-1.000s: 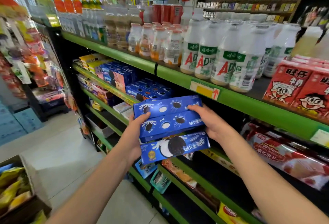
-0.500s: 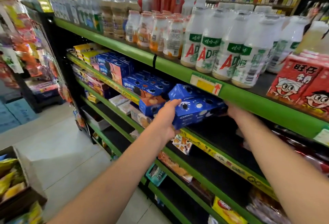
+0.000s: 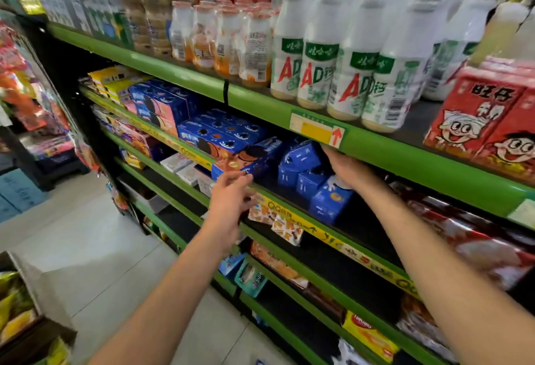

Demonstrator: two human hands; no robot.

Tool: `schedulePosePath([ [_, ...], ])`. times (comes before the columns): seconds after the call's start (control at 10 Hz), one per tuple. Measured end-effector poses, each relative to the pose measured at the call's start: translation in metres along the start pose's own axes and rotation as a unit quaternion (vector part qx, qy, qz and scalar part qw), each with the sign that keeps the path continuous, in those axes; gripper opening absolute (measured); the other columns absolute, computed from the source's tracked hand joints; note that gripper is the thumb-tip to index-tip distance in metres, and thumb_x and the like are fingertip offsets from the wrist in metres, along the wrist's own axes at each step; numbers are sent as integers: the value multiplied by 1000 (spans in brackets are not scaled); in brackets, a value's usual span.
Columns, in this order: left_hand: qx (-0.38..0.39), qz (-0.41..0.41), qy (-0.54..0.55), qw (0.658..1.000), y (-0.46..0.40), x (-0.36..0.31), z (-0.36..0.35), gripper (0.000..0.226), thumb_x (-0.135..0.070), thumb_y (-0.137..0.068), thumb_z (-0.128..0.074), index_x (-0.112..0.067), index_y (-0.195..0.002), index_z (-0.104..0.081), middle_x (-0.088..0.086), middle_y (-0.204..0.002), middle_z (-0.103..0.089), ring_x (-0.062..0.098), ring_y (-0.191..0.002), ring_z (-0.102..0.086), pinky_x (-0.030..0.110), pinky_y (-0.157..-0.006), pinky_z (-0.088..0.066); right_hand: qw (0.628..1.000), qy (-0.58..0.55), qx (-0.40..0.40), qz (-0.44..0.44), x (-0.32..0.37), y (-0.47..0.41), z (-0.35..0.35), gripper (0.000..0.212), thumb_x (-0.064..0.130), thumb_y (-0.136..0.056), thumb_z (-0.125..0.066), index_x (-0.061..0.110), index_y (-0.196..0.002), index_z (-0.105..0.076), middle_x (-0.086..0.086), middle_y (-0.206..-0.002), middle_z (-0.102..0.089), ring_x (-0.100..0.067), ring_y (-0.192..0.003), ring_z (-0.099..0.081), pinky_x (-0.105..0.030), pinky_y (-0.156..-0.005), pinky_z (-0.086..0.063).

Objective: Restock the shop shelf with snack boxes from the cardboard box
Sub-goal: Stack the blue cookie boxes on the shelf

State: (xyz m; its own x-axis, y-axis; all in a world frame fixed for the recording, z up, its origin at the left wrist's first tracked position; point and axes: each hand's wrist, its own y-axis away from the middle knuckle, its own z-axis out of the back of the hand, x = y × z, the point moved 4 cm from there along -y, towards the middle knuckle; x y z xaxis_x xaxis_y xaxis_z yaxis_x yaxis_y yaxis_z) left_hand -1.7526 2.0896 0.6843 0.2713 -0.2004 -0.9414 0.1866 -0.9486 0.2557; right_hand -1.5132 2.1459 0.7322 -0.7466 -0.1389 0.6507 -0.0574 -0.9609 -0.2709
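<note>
Head cam view: the three blue snack boxes point(image 3: 314, 179) are sitting end-out on the black second shelf point(image 3: 362, 234), right under the green shelf edge with the yellow price tag point(image 3: 317, 131). The right hand point(image 3: 346, 166) is up at about 1 o'clock from centre, reaching in over the boxes with its fingers on the top of them; can't tell if it's really gripping or just resting there, the fingers are hidden behind the boxes. The left hand point(image 3: 233, 199) is at about 9 o'clock from those boxes, just off them, holding nothing, fingers loose and a bit curled in front of the shelf lip. Further left on the same shelf is a row of more blue cookie boxes point(image 3: 220, 135). The cardboard box point(image 3: 26, 301) is down at 8 o'clock on the floor, well away from both hands.
</note>
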Motion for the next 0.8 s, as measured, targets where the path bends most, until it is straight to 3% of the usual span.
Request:
schedulePosePath([
  [0.1, -150, -103, -155, 971, -26, -23, 49, 34, -28, -89, -68, -19, -117, -50, 10, -124, -51, 25, -107, -58, 46, -93, -50, 997, 51, 56, -35, -16, 11, -21, 81, 74, -80, -45, 29, -148, -41, 3, -156, -36, -20, -142, -35, -29, -111, -25],
  [0.2, -66, -104, -214, 969, -49, -27, 51, 57, -36, -89, -70, -20, -137, -44, 7, -131, -49, 24, -110, -55, 34, -88, -48, 995, 57, 79, -37, -19, 19, -31, 81, 75, -82, -46, 34, -151, -33, 7, -161, -26, -16, -145, -29, -28, -105, -24],
  [0.3, 20, -108, -275, 955, -57, -15, 33, 57, -43, -88, -69, -20, -137, -51, 4, -128, -56, 18, -104, -58, 27, -81, -44, 995, 55, 79, -30, -22, 15, -27, 70, 66, -89, -49, 32, -149, -38, 6, -159, -31, -16, -144, -31, -27, -104, -25],
  [0.4, 47, -143, -326, 933, -62, -8, 8, 58, -43, -90, -67, -15, -138, -52, 8, -134, -57, 15, -110, -53, 32, -87, -43, 994, 67, 73, -42, -26, 21, -22, 61, 54, -96, -50, 24, -148, -42, 3, -157, -34, -20, -142, -35, -26, -106, -26],
  [0.5, 79, -145, -340, 926, -70, -5, -16, 56, -31, -93, -66, -9, -142, -48, 9, -136, -58, 16, -112, -54, 30, -88, -43, 989, 125, 72, -32, -8, 39, -20, 62, 52, -97, -46, 24, -151, -36, 3, -162, -25, -22, -147, -25, -40, -120, -23],
  [0.6, 116, -126, -353, 920, -76, 1, -24, 50, -15, -97, -60, -6, -144, -45, 12, -139, -56, 24, -123, -55, 30, -95, -44, 987, 130, 66, 61, 33, 71, -37, 60, 45, -98, -47, 19, -151, -37, -1, -162, -25, -20, -149, -18, -40, -123, -10],
  [0.7, 116, -139, -277, 944, -66, 2, -8, 38, -9, -96, -58, -7, -134, -58, 7, -126, -66, 19, -114, -61, 22, -87, -48, 982, 86, 111, 124, 63, 106, -73, 54, 39, -98, -47, 19, -148, -42, 3, -158, -33, -13, -146, -20, -29, -117, -11],
  [0.8, 96, -93, -138, 981, -45, 24, 30, 21, -11, -92, -60, -14, -111, -70, -2, -97, -75, 15, -94, -71, 21, -72, -57, 973, 67, 186, 119, 63, 129, -119, 46, 32, -97, -53, 17, -140, -52, 0, -147, -46, -15, -137, -36, -24, -111, -23],
])
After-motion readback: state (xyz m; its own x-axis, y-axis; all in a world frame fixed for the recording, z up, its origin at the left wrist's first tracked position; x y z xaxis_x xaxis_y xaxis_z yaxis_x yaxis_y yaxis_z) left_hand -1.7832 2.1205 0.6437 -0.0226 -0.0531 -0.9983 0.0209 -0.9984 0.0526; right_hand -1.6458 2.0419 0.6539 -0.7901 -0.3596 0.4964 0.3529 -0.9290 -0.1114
